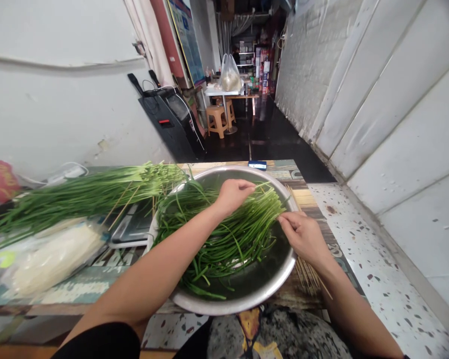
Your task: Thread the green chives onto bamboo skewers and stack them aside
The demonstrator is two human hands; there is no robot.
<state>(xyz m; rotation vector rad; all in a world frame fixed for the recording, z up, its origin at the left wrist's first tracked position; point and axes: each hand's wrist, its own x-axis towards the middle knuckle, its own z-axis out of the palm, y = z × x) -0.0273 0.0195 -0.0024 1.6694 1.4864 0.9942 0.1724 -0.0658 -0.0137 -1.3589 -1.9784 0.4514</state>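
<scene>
A wide metal basin [234, 305] stands on the table in front of me, with a heap of long garlic chives [228, 239] in it. Their pale cut ends point to the right. Above the heap, my left hand [236, 195] is closed in a pinch, a thin pale chive stalk showing at its fingertips. My right hand [303, 233] is at the basin's right rim, thumb and finger pinched against the chive ends; what it grips is too small to make out. Thin bamboo skewers [307, 278] lie beneath my right wrist, beside the basin.
More garlic chives [82, 194] lie in a long pile on the left. In front of them are a plastic bag of pale contents [58, 257] and a tray [129, 227]. A small blue box [257, 165] sits behind the basin. White walls flank both sides.
</scene>
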